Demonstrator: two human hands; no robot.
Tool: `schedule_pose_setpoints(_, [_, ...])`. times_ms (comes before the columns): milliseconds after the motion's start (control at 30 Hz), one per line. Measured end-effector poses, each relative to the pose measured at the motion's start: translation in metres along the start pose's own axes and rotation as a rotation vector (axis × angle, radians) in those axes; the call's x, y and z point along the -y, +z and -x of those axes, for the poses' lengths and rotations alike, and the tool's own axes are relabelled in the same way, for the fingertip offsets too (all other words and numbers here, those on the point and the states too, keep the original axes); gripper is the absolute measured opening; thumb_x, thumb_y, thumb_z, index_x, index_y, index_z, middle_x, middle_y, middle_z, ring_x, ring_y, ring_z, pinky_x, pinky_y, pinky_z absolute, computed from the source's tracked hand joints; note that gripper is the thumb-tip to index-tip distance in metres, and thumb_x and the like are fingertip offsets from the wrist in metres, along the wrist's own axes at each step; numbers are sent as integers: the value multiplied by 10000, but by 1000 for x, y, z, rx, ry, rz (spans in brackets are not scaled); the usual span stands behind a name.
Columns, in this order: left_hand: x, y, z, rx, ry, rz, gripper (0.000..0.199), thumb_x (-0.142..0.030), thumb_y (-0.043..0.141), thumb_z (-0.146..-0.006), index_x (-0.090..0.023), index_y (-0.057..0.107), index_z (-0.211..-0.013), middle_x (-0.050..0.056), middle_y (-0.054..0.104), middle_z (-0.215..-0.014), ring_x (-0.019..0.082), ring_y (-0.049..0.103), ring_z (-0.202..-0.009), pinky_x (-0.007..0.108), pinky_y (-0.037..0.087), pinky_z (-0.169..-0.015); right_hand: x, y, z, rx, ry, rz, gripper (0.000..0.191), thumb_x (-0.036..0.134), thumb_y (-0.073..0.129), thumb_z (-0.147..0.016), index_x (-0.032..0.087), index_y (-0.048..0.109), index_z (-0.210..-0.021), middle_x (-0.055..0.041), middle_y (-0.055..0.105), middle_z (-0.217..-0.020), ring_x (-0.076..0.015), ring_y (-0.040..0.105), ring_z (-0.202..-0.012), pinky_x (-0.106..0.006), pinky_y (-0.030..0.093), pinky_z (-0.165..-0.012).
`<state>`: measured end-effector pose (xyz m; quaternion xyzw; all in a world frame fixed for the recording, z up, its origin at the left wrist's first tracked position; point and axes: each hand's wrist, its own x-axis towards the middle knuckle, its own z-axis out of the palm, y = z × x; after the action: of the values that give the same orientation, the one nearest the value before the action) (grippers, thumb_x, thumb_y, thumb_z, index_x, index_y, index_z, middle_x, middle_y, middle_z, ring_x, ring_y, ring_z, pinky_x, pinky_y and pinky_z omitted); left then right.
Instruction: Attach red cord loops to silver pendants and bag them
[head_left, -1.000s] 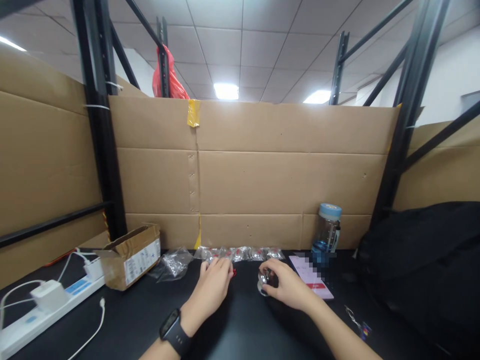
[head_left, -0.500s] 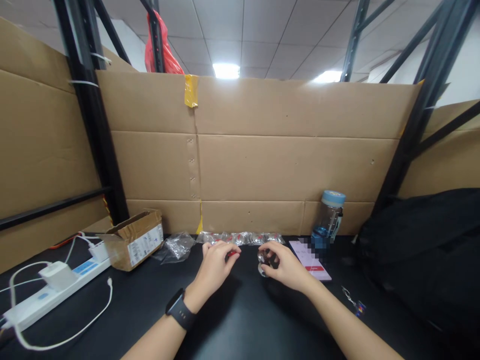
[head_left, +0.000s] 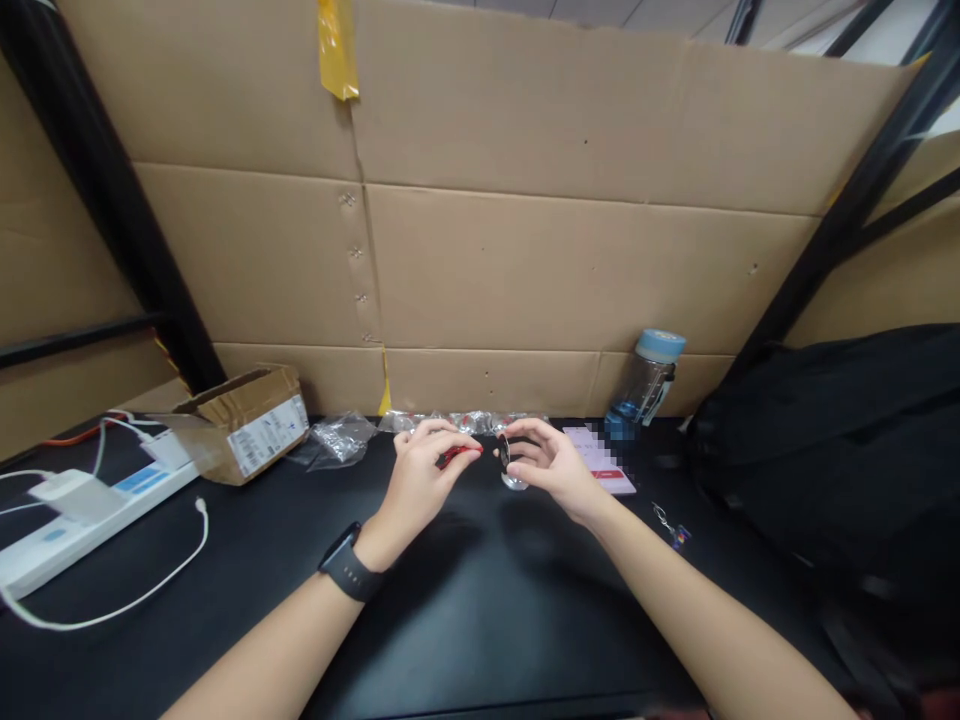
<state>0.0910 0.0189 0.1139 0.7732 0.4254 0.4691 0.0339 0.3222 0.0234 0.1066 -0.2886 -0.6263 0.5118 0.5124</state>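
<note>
My left hand (head_left: 427,475), with a dark watch on the wrist, pinches a small red object (head_left: 453,455) between thumb and fingers. Most of that object is hidden, and its kind does not show. Close by on the right, my right hand (head_left: 551,465) grips a small round shiny case (head_left: 514,482) by its edge. The case looks like an opened compact, one disc upright and one lower. A narrow gap separates the two hands, both above the black tabletop (head_left: 450,640). Behind them lies a row of clear plastic packets (head_left: 469,423) with red bits inside.
To the left are an open cardboard box (head_left: 262,425), a crumpled plastic bag (head_left: 339,440) and a white power strip (head_left: 97,525) with cables. On the right stand a water bottle (head_left: 646,380), a pink printed sheet (head_left: 611,475), a keychain (head_left: 671,528) and a black bag (head_left: 832,480). A cardboard wall (head_left: 480,270) closes the back.
The view has tilted downward. My right hand has come nearer to my left and turned the round case, so its upper disc now shows edge-on. The left hand keeps its pinch.
</note>
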Motion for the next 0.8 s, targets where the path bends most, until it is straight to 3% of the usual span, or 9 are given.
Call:
schedule_pose_setpoints(200, [-10, 2, 6, -65, 154, -95, 95, -299, 692, -931, -311, 778, -892, 39, 689, -1200, 264, 545, -1235, 451, 324, -972, -1, 10, 5, 51, -6, -79, 490, 192, 886, -716, 263, 641, -1135, -60, 619, -1259, -187, 666, -1035, -356, 559, -923])
schedule_pose_setpoints(500, [-10, 6, 10, -58, 162, -158, 119, -324, 670, -940, -294, 769, -881, 60, 653, -1098, 277, 512, -1179, 456, 336, -964, 0, 20, 8, 36, -37, -30, 524, 227, 900, -695, 272, 622, -1137, -58, 649, -1225, -196, 696, -995, -380, 596, -899])
schedule_pose_setpoints(700, [-11, 8, 12, -39, 150, -172, 115, -298, 666, -940, -288, 764, -880, 60, 649, -1072, 279, 497, -1168, 449, 343, -950, -2, 22, 8, -16, -14, 41, 483, 298, 915, -674, 230, 612, -1045, -87, 689, -1206, -228, 732, -1002, -429, 608, -933])
schedule_pose_setpoints(800, [-10, 11, 13, -43, 148, -177, 115, -285, 660, -942, -283, 757, -881, 63, 654, -1070, 280, 493, -1160, 450, 342, -945, -5, 22, 7, -29, -12, 43, 417, 305, 924, -653, 202, 613, -911, -97, 701, -1217, -231, 744, -983, -432, 613, -932])
